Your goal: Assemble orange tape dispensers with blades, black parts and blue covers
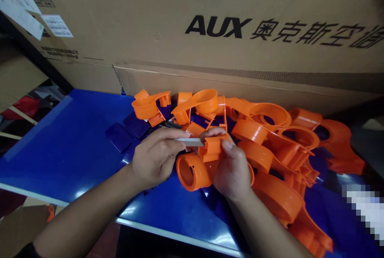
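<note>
My left hand (157,154) is closed in a pinch on a thin flat grey strip (193,142), which looks like a metal blade. The strip points right, its far end at the edge of an orange plastic tape dispenser (211,149). Wrapped around that dispenser's body is my right hand (234,170), its thumb on the slotted end. The dispenser's round ring (193,172) hangs below, toward me. Whether the strip touches the slot I cannot tell. The fingertips of my left hand cover the strip's near end.
Many orange dispensers (270,116) lie heaped on the blue table (81,138), behind and right of my hands. Dark blue flat pieces (118,136) lie left of the heap. A large cardboard box (135,22) stands along the table's back edge.
</note>
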The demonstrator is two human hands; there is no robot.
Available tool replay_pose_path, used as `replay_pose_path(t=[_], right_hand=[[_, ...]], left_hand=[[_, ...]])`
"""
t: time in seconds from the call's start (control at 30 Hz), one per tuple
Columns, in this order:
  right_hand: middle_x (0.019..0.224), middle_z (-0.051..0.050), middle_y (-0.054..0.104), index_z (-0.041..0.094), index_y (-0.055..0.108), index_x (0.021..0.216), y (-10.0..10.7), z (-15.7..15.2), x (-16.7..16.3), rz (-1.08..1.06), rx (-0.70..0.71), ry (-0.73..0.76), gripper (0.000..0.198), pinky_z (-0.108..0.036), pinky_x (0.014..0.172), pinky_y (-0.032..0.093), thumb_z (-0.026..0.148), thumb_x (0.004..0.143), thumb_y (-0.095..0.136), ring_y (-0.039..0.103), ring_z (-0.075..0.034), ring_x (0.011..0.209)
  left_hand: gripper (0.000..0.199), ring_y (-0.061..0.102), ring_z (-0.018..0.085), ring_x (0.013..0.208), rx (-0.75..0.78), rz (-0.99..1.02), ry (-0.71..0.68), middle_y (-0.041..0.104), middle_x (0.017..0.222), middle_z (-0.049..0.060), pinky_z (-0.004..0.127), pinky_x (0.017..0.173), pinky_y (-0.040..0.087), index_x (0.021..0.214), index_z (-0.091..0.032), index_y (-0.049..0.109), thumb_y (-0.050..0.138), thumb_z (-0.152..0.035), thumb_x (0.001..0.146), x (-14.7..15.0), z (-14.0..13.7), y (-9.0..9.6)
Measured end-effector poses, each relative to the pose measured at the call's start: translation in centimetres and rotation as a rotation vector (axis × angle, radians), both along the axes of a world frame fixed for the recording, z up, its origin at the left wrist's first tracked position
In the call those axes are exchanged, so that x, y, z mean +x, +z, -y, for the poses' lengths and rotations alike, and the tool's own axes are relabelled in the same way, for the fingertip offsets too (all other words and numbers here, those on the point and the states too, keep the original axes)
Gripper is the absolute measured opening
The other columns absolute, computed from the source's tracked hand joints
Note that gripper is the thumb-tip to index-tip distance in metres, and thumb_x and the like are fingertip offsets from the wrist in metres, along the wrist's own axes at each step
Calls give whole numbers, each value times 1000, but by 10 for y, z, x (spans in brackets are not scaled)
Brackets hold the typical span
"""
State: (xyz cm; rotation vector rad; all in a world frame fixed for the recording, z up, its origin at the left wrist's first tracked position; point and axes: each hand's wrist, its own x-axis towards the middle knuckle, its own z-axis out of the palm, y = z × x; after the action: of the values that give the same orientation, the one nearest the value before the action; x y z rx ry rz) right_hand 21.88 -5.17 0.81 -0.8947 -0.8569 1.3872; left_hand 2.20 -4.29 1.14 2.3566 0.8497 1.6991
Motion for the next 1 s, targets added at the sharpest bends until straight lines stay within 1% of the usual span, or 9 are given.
replay_pose_path(t=[0.1, 0.17, 0.27, 0.4, 0.53, 0.7, 0.8, 0.9, 1.0], right_hand=[[94, -5, 66, 29, 64, 94, -1, 1, 0, 18, 6, 15, 23, -43, 83, 55, 50, 86, 68, 67, -29, 95], [94, -5, 66, 29, 63, 96, -2, 1, 0, 37, 24, 4, 23, -43, 83, 55, 50, 87, 66, 67, -30, 95], [96, -4, 66, 30, 62, 97, -4, 1, 1, 78, 47, 0, 23, -43, 84, 54, 51, 89, 62, 67, -30, 96], [98, -4, 67, 30, 61, 98, -6, 1, 3, 93, 39, 14, 22, -43, 82, 53, 51, 91, 60, 66, -29, 94], [96, -3, 64, 30, 62, 98, -7, 2, 4, 94, 41, -2, 20, -41, 82, 49, 48, 91, 60, 62, -27, 90], [92, -3, 60, 29, 62, 96, -6, 1, 5, 125, 42, -15, 19, -40, 82, 49, 48, 92, 60, 60, -26, 87], [95, -3, 61, 29, 63, 95, -5, 0, 5, 121, 49, 2, 19, -40, 85, 49, 47, 92, 60, 60, -26, 89], [98, -3, 62, 29, 66, 94, -3, 0, 5, 114, 57, -6, 18, -41, 92, 48, 46, 91, 62, 61, -27, 95], [100, -3, 64, 28, 67, 94, -3, 0, 3, 82, 50, -8, 18, -42, 98, 48, 46, 89, 64, 63, -29, 102]], left_hand=[[16, 84, 19, 103, 44, 19, 9, 84, 110, 3, 37, 88, 72, 106, -27, 68, 67, -12, 102, 2, 2, 3], [18, 84, 19, 103, 49, 34, -8, 84, 110, 3, 38, 88, 72, 108, -28, 69, 68, -11, 101, 2, 3, 4], [22, 84, 20, 103, 46, 34, -57, 83, 113, 4, 40, 89, 73, 111, -29, 71, 72, -10, 98, 0, 2, 3], [24, 84, 20, 101, 44, 38, -120, 83, 114, 5, 39, 88, 73, 111, -26, 72, 72, -7, 96, -2, 2, 3], [23, 83, 19, 98, 70, 33, -113, 84, 113, 6, 39, 87, 73, 109, -25, 73, 73, -7, 95, -4, 2, 6], [19, 84, 19, 93, 84, 35, -77, 85, 109, 3, 39, 82, 73, 106, -28, 73, 74, -12, 97, -5, 1, 8], [18, 84, 19, 93, 77, 12, -105, 85, 110, 4, 39, 82, 74, 106, -27, 73, 74, -12, 97, -6, 1, 8], [20, 84, 20, 97, 73, 10, -130, 84, 112, 6, 39, 87, 73, 107, -25, 74, 75, -9, 95, -7, -1, 9], [19, 84, 21, 98, 126, 38, -166, 84, 112, 8, 38, 88, 73, 105, -22, 74, 76, -7, 94, -7, -4, 8]])
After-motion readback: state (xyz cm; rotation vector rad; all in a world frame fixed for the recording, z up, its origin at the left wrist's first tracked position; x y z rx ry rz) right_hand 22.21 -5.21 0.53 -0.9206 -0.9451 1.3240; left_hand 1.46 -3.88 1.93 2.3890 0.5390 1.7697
